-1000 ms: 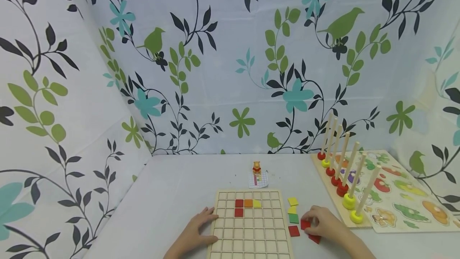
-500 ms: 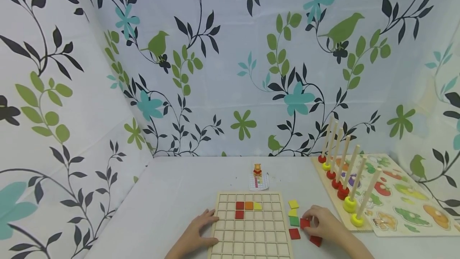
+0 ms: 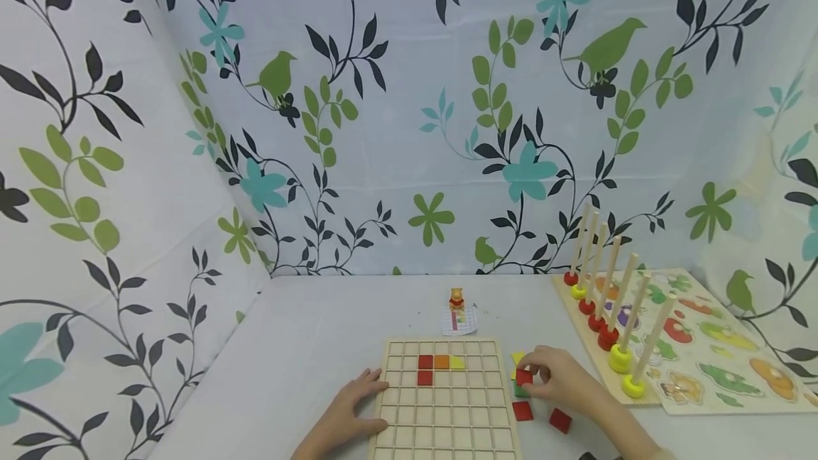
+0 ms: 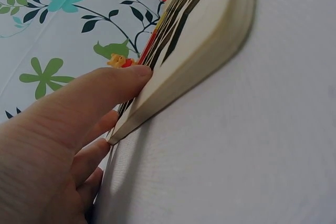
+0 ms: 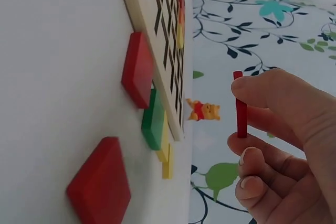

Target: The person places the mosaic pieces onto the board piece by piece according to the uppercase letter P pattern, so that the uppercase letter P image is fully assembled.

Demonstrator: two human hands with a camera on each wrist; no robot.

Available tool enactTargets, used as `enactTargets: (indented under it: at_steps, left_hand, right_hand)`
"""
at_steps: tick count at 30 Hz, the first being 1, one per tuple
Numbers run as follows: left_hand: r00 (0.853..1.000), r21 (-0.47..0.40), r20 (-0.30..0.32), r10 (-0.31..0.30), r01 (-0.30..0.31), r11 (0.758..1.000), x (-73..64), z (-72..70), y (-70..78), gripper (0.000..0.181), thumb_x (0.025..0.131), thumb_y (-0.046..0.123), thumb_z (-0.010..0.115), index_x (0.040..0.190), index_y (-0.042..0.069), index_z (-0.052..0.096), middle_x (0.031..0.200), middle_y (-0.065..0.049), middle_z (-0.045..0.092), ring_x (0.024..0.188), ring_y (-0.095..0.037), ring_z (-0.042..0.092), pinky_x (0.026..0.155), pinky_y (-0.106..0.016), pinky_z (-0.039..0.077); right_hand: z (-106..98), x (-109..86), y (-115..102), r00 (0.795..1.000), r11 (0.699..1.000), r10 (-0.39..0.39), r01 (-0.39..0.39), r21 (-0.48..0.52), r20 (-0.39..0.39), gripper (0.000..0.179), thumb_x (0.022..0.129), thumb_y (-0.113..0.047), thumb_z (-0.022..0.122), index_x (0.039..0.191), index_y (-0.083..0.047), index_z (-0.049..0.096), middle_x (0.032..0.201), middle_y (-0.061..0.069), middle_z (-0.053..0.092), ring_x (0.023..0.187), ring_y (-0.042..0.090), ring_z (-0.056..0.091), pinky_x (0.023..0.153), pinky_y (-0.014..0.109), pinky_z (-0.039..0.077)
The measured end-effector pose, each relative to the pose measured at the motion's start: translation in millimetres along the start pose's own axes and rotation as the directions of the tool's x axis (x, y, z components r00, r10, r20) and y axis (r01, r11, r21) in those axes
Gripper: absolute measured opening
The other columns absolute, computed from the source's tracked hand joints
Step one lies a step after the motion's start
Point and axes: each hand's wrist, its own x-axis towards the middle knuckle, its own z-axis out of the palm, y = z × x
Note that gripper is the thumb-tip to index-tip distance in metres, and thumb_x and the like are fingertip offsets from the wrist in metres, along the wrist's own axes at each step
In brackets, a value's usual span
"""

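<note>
My right hand (image 3: 565, 379) pinches a red square tile (image 5: 241, 106) between thumb and fingertips. The tile is held on edge, raised off the table, and overlaps the green tile (image 3: 520, 390) in the head view. My left hand (image 3: 347, 409) rests at the left edge of a wooden grid board (image 3: 441, 416), its thumb on the rim in the left wrist view. Two red tiles (image 3: 424, 378), an orange tile (image 3: 442, 361) and a yellow piece (image 3: 456, 362) with a slanted side sit in the board's upper cells.
Two loose red tiles (image 3: 560, 421) and yellow pieces (image 5: 167, 167) lie right of the board. Behind it are a bear figurine (image 3: 456, 299) and a small gridded paper (image 3: 465, 324). At right stand a peg rack (image 3: 650, 397) with red and yellow rings and a vegetable puzzle board (image 3: 696, 403).
My right hand has lifted the red tile from beside another red one and carried it left and away, toward the green and yellow pieces. My left hand stays at the board's edge.
</note>
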Motion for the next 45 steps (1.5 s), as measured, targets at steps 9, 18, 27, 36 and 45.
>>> enactTargets:
  at_steps: [9,18,27,36,45]
  left_hand:
    - [1.000,-0.015,0.021,-0.022,0.022,1.000,-1.6,-0.5,0.9,0.055,0.072,0.034,0.073,0.120,0.012,0.056,0.135,-0.016,0.038,0.126,-0.042,0.021,0.093,-0.065,0.015]
    - [1.000,-0.008,0.010,-0.015,0.015,1.000,-0.1,-2.1,1.3,0.056,0.072,0.035,0.073,0.120,0.013,0.056,0.135,-0.015,0.039,0.127,-0.041,0.022,0.095,-0.064,0.014]
    - [1.000,-0.003,0.004,-0.023,0.023,1.000,-0.6,-2.2,1.6,0.056,0.071,0.036,0.073,0.120,0.013,0.056,0.135,-0.013,0.039,0.127,-0.039,0.022,0.095,-0.063,0.015]
    - [1.000,0.007,-0.005,-0.001,0.001,1.000,-0.1,-1.2,1.1,0.056,0.071,0.036,0.073,0.119,0.013,0.056,0.135,-0.014,0.040,0.127,-0.039,0.023,0.096,-0.063,0.015]
    - [0.999,0.028,-0.020,0.027,-0.027,0.999,0.2,-1.7,-0.1,0.056,0.072,0.036,0.072,0.119,0.010,0.056,0.133,-0.016,0.041,0.126,-0.040,0.025,0.096,-0.062,0.015]
  right_hand:
    - [14,25.6,-21,0.990,0.990,-0.138,0.139,0.015,-0.038,0.021,0.073,-0.013,0.073,0.092,-0.007,0.066,0.073,-0.011,0.049,0.058,0.004,0.044,0.049,0.018,0.041]
    - [29,49.0,-41,0.971,0.972,-0.232,0.233,0.030,-0.053,0.020,0.074,-0.013,0.072,0.091,-0.006,0.066,0.076,-0.010,0.052,0.058,0.002,0.042,0.049,0.017,0.040]
    - [51,66.1,-55,0.967,0.963,-0.254,0.256,0.084,-0.035,0.020,0.074,-0.012,0.073,0.091,-0.005,0.066,0.078,-0.008,0.055,0.057,0.002,0.043,0.049,0.017,0.041]
    - [70,79.3,-64,0.970,0.966,-0.241,0.239,0.102,0.009,0.018,0.073,-0.012,0.073,0.087,-0.005,0.064,0.078,-0.006,0.057,0.060,0.005,0.047,0.053,0.018,0.043]
    - [85,89.5,-68,0.980,0.983,-0.175,0.169,0.066,0.098,0.017,0.073,-0.021,0.074,0.081,-0.012,0.063,0.074,-0.012,0.053,0.065,0.007,0.048,0.056,0.017,0.043]
